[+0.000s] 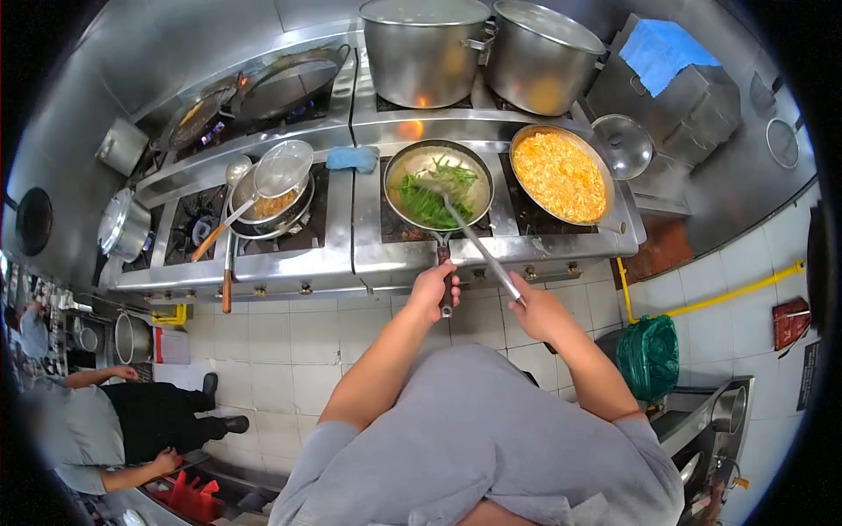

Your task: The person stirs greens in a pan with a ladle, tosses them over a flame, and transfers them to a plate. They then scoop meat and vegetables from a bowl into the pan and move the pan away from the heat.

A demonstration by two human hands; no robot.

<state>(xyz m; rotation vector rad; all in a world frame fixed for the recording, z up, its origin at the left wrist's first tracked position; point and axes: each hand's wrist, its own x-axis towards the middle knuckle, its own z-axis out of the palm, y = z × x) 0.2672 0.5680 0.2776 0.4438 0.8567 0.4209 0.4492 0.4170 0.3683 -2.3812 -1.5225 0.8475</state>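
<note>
My left hand (431, 289) is wrapped round the dark handle of a frying pan (389, 201) on the middle burner. Chopped green vegetables (428, 203) lie in the pan, in some pale liquid. The fingers of my right hand (537, 309) are closed on the end of a long metal cooking spoon (481, 245). Its head dips among the greens and is partly lost in them. Just to the right, a second pan (605, 210) is full of an orange-yellow chopped food (560, 175).
Two large stockpots (425, 61) stand at the back. A strainer (285, 168) rests over a pan on the left, near a folded blue cloth (353, 159). A co-worker (114, 421) is at lower left. A green-lined bin (649, 355) stands to the right.
</note>
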